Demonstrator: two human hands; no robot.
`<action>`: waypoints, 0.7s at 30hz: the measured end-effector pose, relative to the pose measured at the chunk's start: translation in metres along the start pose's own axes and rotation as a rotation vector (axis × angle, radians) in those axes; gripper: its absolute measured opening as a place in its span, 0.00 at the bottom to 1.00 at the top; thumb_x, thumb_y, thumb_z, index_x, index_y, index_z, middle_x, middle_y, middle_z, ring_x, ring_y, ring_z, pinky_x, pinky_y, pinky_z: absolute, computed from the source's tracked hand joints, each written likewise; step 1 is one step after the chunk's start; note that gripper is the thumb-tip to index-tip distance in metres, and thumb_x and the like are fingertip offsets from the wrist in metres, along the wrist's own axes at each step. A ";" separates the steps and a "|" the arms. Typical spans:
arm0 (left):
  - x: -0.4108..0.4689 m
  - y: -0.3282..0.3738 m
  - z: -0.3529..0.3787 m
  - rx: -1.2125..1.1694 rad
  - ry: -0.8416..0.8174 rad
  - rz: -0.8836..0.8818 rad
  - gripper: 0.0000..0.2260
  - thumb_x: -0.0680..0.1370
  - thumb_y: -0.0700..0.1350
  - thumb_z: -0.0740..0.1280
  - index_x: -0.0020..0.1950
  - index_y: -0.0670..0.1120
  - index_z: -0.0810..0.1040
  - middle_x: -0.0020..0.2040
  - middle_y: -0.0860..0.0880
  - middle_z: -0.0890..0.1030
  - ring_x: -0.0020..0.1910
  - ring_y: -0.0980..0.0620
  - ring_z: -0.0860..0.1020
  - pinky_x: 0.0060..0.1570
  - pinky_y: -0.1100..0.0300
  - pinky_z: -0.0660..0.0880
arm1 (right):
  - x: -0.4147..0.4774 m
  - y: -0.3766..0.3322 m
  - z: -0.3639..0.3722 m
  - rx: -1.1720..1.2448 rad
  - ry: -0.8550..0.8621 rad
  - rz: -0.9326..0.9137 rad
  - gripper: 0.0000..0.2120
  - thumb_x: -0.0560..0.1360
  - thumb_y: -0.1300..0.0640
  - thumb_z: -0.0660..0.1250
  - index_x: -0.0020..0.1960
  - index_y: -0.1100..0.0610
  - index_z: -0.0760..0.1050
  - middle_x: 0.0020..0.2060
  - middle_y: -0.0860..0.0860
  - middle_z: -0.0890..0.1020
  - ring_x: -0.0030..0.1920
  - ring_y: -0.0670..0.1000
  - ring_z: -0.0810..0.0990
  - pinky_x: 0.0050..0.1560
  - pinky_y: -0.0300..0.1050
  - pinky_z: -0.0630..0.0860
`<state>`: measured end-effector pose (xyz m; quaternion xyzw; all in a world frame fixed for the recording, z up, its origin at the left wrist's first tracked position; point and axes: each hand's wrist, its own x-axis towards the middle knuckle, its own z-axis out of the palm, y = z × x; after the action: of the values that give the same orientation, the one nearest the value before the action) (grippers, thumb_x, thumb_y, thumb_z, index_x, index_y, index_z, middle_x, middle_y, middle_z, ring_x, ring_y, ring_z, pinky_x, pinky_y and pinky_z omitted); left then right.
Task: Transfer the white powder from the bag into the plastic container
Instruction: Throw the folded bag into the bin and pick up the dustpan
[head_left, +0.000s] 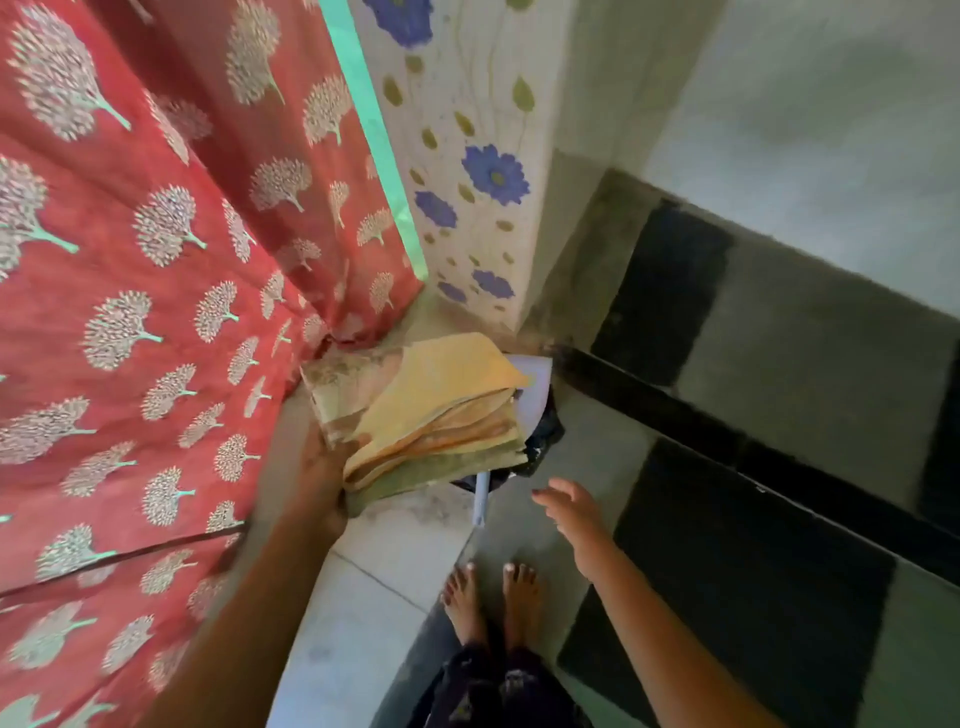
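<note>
Two bare feet (488, 597) stand on the pale tiled floor (395, 566). Just beyond them the right grip (571, 512) hovers released, fingers spread, holding nothing. The left grip (322, 478) is grasping the near edge of a stack of folded cloths (436, 410). Crumpled black plastic (543, 434) shows from under the stack's far side; whether it is the powder bag cannot be told. A red patterned curtain (156, 260) hangs to the left, with a flowered wall (467, 156) behind.

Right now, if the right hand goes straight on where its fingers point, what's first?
Probably the black plastic poking out under the cloth stack, beside the white stick. The right hand is open and apart from both; depth unclear.
</note>
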<state>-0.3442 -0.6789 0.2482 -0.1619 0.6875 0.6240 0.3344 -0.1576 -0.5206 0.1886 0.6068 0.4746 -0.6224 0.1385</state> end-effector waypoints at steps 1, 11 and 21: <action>0.018 -0.017 -0.002 0.000 0.010 0.008 0.11 0.80 0.37 0.57 0.59 0.50 0.67 0.47 0.50 0.77 0.41 0.50 0.76 0.18 0.67 0.73 | 0.020 0.009 0.010 -0.026 -0.010 0.019 0.26 0.74 0.57 0.67 0.69 0.61 0.65 0.66 0.59 0.73 0.64 0.57 0.73 0.60 0.47 0.70; 0.127 -0.123 -0.055 -0.025 -0.020 -0.019 0.35 0.56 0.52 0.79 0.60 0.53 0.70 0.53 0.46 0.79 0.41 0.52 0.82 0.36 0.55 0.82 | 0.175 0.070 0.107 -0.084 -0.088 0.226 0.36 0.72 0.49 0.70 0.72 0.64 0.60 0.68 0.61 0.69 0.62 0.55 0.73 0.59 0.46 0.69; 0.138 -0.131 -0.063 -0.084 0.038 -0.005 0.13 0.73 0.41 0.67 0.51 0.58 0.74 0.47 0.55 0.81 0.36 0.56 0.83 0.30 0.60 0.81 | 0.181 0.079 0.109 -0.051 0.018 0.062 0.09 0.72 0.59 0.66 0.49 0.62 0.72 0.39 0.54 0.76 0.43 0.54 0.75 0.40 0.46 0.71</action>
<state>-0.3762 -0.7354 0.0585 -0.1891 0.6665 0.6482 0.3160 -0.2075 -0.5703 -0.0258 0.6231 0.4725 -0.6000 0.1687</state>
